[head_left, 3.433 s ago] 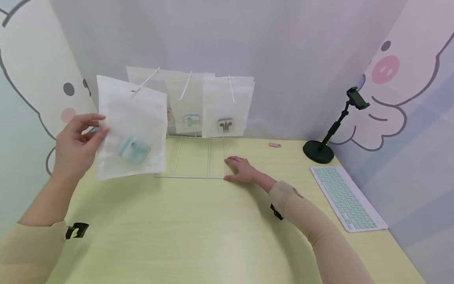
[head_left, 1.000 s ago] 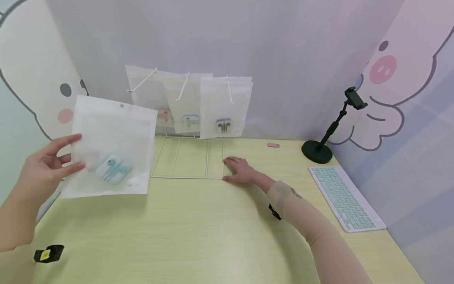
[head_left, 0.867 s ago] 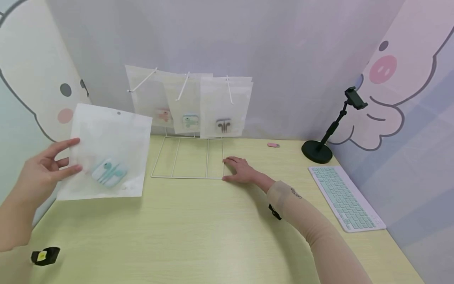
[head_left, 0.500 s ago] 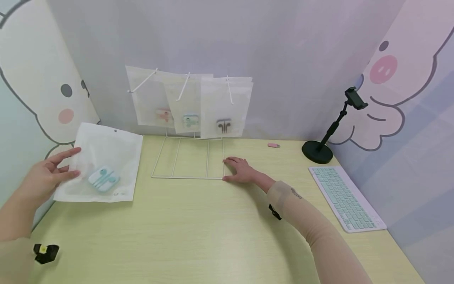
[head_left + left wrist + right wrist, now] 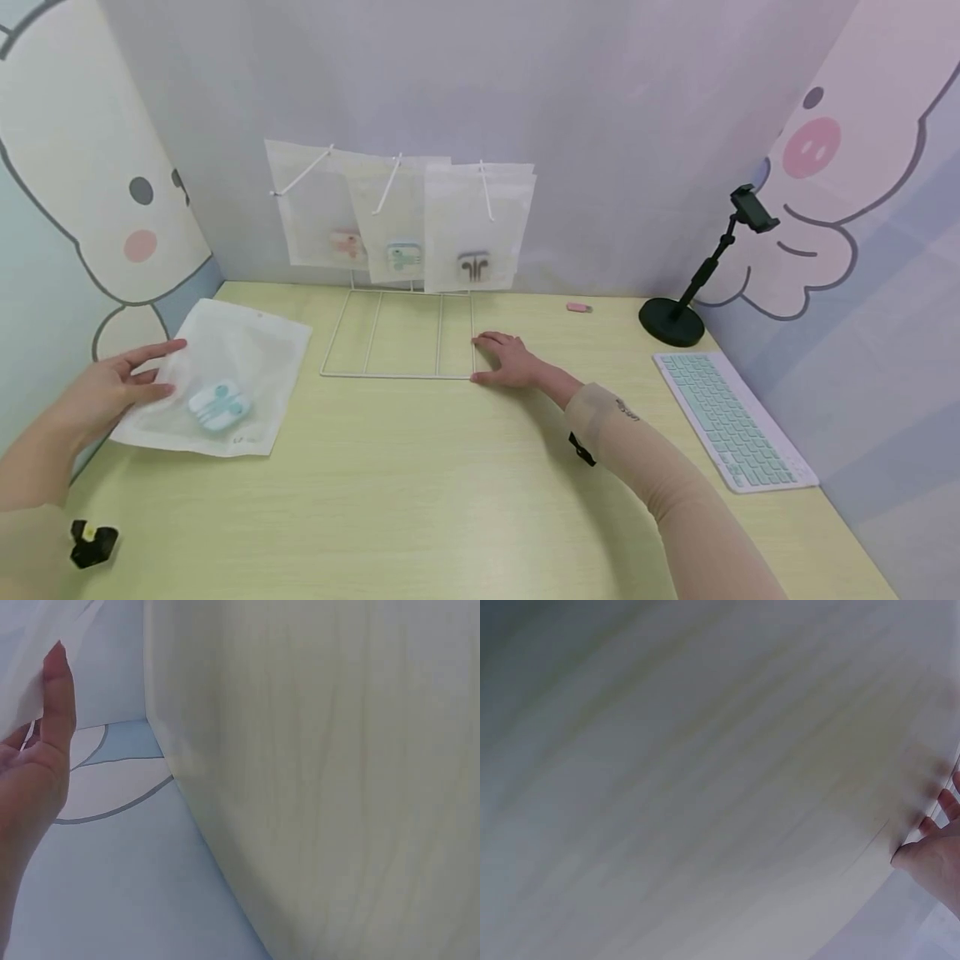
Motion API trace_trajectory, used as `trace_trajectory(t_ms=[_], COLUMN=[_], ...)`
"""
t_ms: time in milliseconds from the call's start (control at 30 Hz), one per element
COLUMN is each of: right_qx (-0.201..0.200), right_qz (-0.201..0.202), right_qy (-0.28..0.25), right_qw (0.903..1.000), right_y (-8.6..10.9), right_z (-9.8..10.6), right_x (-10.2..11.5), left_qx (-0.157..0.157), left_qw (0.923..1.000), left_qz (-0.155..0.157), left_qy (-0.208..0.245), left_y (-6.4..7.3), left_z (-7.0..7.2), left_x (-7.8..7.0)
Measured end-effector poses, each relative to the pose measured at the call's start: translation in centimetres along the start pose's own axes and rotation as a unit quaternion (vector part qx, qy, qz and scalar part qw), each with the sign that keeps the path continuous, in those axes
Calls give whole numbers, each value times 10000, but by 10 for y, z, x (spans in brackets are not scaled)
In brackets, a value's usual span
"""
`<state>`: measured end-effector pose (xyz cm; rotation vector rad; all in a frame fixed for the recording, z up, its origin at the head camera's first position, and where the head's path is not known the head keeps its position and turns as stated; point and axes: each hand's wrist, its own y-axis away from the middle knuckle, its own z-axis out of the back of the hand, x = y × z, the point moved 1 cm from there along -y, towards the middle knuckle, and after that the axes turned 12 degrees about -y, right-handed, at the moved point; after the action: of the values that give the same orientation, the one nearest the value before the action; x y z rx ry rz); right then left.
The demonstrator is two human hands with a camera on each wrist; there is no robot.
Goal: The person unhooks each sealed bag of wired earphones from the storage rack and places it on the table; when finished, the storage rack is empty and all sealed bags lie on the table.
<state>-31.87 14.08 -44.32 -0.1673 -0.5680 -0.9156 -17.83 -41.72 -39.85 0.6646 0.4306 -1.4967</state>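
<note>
A white translucent pouch point(image 5: 247, 337) holding light-blue and white earphones point(image 5: 219, 404) lies low over the left of the table, its far edge tipped away. My left hand point(image 5: 120, 383) pinches its left edge between thumb and fingers; the left wrist view shows the hand point(image 5: 37, 780) at the pouch's edge point(image 5: 26, 682). My right hand point(image 5: 510, 360) rests at the right front corner of a white wire display rack point(image 5: 397, 377), thumb and fingers spread along the side wire. In the right wrist view this hand point(image 5: 934, 859) shows only at the right edge.
Similar pouches hang from the rack's three hooks: one with pink earphones point(image 5: 347, 245), one with green-blue earphones point(image 5: 405, 256), one with black earphones point(image 5: 474, 266). A pink USB stick point(image 5: 578, 307), a black phone stand point(image 5: 672, 322) and a keyboard point(image 5: 731, 417) are to the right.
My left hand has drawn the pouch off the left hook, then left and down; the pouch has tilted from upright to nearly flat. My right hand has stayed at the rack's corner.
</note>
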Motion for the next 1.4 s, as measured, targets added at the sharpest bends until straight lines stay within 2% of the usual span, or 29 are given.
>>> trace_trajectory(t_ms=[167, 267, 333, 467, 567, 700, 767, 867, 1100, 1400], right_qx=[-5, -24, -26, -22, -28, -22, -11, -9, -45, -59], right_qz=[8, 15, 16, 12, 5, 13, 16, 30, 47, 65], right_qy=[8, -16, -15, -14, -19, -26, -34, -36, -52, -5], right_qw=[10000, 10000, 10000, 10000, 10000, 10000, 10000, 10000, 10000, 10000], right_y=[0, 0, -1, 0, 0, 0, 1, 1, 1, 1], right_z=[0, 0, -1, -1, -1, -1, 0, 0, 0, 0], right_x=[1, 0, 0, 0, 0, 1, 1, 1, 1, 2], left_qx=[-65, -117, -42, 184, 368, 816, 1061, 1209, 1259, 1121], left_qw=[9968, 9914, 9879, 9834, 9770, 9677, 9676, 9663, 9653, 9659], left_qz=[-555, -741, -863, -1170, -1353, -1335, -1214, -1136, -962, -868], left_qy=[-575, -1069, -1286, -1377, -1607, -1976, -1945, -1968, -2077, -2166], left_y=[6, 10, 13, 16, 18, 19, 20, 22, 23, 23], left_z=[-1, 0, 0, -2, -4, -5, -6, -6, -3, -1], left_x=[3, 3, 4, 8, 12, 19, 22, 23, 23, 27])
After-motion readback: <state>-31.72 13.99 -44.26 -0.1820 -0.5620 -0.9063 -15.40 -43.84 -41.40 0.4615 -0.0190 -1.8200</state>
